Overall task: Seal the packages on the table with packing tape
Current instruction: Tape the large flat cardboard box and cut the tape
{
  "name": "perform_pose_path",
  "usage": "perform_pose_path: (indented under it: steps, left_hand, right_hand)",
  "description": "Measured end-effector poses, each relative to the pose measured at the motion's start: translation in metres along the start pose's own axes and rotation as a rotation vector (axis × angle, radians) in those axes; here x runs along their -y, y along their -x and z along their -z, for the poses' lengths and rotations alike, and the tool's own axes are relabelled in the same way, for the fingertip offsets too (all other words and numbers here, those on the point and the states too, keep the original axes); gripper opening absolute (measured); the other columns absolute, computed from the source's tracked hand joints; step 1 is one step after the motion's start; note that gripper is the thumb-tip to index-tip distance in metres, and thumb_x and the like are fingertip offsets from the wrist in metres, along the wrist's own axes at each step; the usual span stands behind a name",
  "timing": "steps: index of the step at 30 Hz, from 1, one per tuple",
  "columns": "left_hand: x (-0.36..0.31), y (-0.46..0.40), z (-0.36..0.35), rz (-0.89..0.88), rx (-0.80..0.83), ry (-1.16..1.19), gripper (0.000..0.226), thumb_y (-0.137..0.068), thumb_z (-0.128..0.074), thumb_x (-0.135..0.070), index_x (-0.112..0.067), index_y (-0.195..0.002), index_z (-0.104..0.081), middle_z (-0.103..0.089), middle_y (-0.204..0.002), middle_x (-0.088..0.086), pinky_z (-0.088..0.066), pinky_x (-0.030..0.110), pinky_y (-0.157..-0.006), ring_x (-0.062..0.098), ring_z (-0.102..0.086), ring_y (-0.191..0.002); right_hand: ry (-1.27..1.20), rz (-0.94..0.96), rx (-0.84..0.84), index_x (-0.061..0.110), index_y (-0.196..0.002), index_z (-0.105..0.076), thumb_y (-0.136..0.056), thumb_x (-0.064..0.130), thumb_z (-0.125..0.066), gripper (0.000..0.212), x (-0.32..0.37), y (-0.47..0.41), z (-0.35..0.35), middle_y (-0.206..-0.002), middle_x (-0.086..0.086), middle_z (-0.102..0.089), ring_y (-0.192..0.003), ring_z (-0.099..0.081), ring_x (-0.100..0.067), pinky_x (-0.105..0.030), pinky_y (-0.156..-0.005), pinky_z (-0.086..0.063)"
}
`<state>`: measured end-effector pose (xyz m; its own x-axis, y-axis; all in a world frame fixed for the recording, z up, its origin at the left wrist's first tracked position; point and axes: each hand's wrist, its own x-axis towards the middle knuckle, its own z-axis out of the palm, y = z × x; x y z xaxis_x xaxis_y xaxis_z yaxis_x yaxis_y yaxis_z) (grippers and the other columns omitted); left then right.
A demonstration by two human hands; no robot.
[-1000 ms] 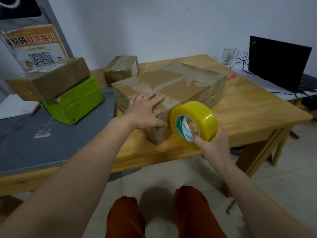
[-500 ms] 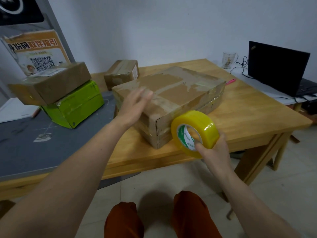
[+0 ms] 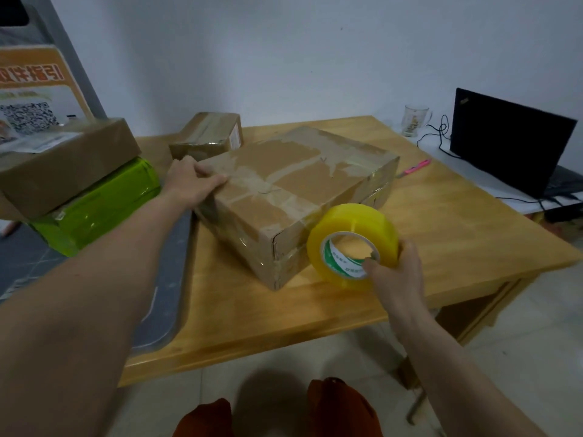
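Note:
A large brown cardboard package (image 3: 296, 187), patched with old clear tape, lies at an angle on the wooden table (image 3: 457, 234). My left hand (image 3: 192, 181) grips its far left corner, thumb on the top face. My right hand (image 3: 397, 272) holds a big yellow roll of packing tape (image 3: 351, 242) by its core, pressed against the package's near right side. A smaller brown package (image 3: 208, 135) sits behind the large one. At the left, another brown package (image 3: 63, 162) rests on a green-wrapped package (image 3: 101, 206).
A grey mat (image 3: 167, 279) covers the table's left part. A pink pen (image 3: 416, 167) lies behind the large package. A glass mug (image 3: 415, 119), black cables and an open black laptop (image 3: 511, 140) stand on a white desk at the right. My knees show below.
My left hand lifted off the package's near top and moved back to its far left corner. The package has turned slightly. The tape roll stays at the near right side.

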<state>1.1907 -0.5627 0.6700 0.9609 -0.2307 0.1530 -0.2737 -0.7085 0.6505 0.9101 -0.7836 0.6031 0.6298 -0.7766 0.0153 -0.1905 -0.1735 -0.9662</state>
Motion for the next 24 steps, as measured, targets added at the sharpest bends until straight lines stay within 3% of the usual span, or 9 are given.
perform_pose_path:
  steps: [3, 7, 10, 13, 17, 19, 22, 24]
  left_hand:
    - [0.003, -0.019, 0.002, -0.007, 0.053, -0.04, 0.064, -0.074, -0.072, -0.062, -0.01, -0.109, -0.059, -0.055, -0.117, 0.004, -0.046, 0.042, -0.091, 0.024, -0.051, -0.107]
    - [0.01, -0.032, 0.002, 0.086, 0.11, -0.149, 0.087, -0.071, -0.053, -0.084, -0.017, -0.126, -0.047, -0.052, -0.127, 0.009, -0.045, 0.047, -0.096, 0.034, -0.051, -0.115]
    - [0.018, -0.034, 0.003, 0.104, 0.152, -0.148, 0.078, -0.074, -0.043, -0.086, -0.017, -0.11, -0.054, -0.056, -0.118, 0.008, -0.046, 0.043, -0.089, 0.031, -0.054, -0.106]
    - [0.026, -0.029, 0.0, 0.165, 0.128, 0.152, 0.071, -0.076, -0.059, -0.074, -0.013, -0.112, -0.056, -0.058, -0.119, 0.01, -0.049, 0.047, -0.093, 0.03, -0.056, -0.106]
    - [0.027, -0.015, -0.003, 0.235, 0.122, 0.36, 0.064, -0.085, -0.06, -0.062, -0.014, -0.127, -0.053, -0.056, -0.127, 0.012, -0.05, 0.046, -0.092, 0.029, -0.055, -0.109]
    - [0.026, -0.007, -0.003, 0.298, 0.158, 0.449, 0.068, -0.085, -0.06, -0.062, -0.017, -0.135, -0.052, -0.057, -0.131, 0.011, -0.049, 0.042, -0.091, 0.028, -0.056, -0.11]
    - [0.028, 0.007, -0.003, 0.397, 0.164, 0.516, 0.081, -0.082, -0.061, -0.066, -0.012, -0.141, -0.047, -0.055, -0.135, 0.014, -0.047, 0.043, -0.098, 0.032, -0.055, -0.12]
    - [0.03, 0.016, -0.003, 0.42, 0.146, 0.578, 0.08, -0.084, -0.06, -0.064, -0.011, -0.141, -0.045, -0.053, -0.139, 0.014, -0.044, 0.043, -0.103, 0.033, -0.052, -0.125]
  right_hand:
    - [-0.041, -0.076, -0.068, 0.02, -0.109, -0.048, -0.081, 0.012, -0.071, 0.037, -0.008, -0.011, -0.011, -0.092, 0.004, -0.053, -0.08, -0.052, -0.015, -0.034, -0.063, -0.042]
    - [-0.262, -0.173, -0.266, 0.02, -0.11, -0.051, -0.081, 0.014, -0.074, 0.037, -0.02, -0.011, -0.026, -0.088, 0.004, -0.059, -0.076, -0.057, -0.011, -0.029, -0.055, -0.039]
    - [-0.433, -0.216, -0.389, 0.025, -0.106, -0.053, -0.082, 0.022, -0.074, 0.032, -0.021, -0.013, -0.034, -0.088, 0.01, -0.06, -0.074, -0.056, -0.004, -0.022, -0.053, -0.038]
    - [-0.523, -0.232, -0.386, 0.032, -0.108, -0.056, -0.086, 0.024, -0.071, 0.028, -0.017, -0.02, -0.041, -0.092, 0.017, -0.06, -0.081, -0.058, -0.003, -0.023, -0.06, -0.043]
    - [-0.822, -0.316, -0.316, 0.033, -0.142, -0.041, -0.092, 0.024, -0.066, 0.056, -0.002, -0.041, -0.04, -0.12, 0.009, -0.059, -0.105, -0.06, -0.017, -0.042, -0.088, -0.053]
    - [-0.977, -0.412, -0.277, 0.027, -0.145, -0.039, -0.093, 0.017, -0.065, 0.059, 0.002, -0.052, -0.041, -0.125, 0.002, -0.058, -0.105, -0.061, -0.022, -0.045, -0.085, -0.055]
    - [-1.082, -0.524, -0.243, 0.01, -0.134, -0.05, -0.091, 0.015, -0.067, 0.047, 0.003, -0.059, -0.048, -0.123, -0.008, -0.062, -0.098, -0.066, -0.023, -0.035, -0.073, -0.056]
    - [-1.128, -0.559, -0.169, 0.009, -0.125, -0.054, -0.09, 0.017, -0.069, 0.039, 0.005, -0.062, -0.054, -0.122, -0.013, -0.065, -0.097, -0.066, -0.023, -0.033, -0.071, -0.054]
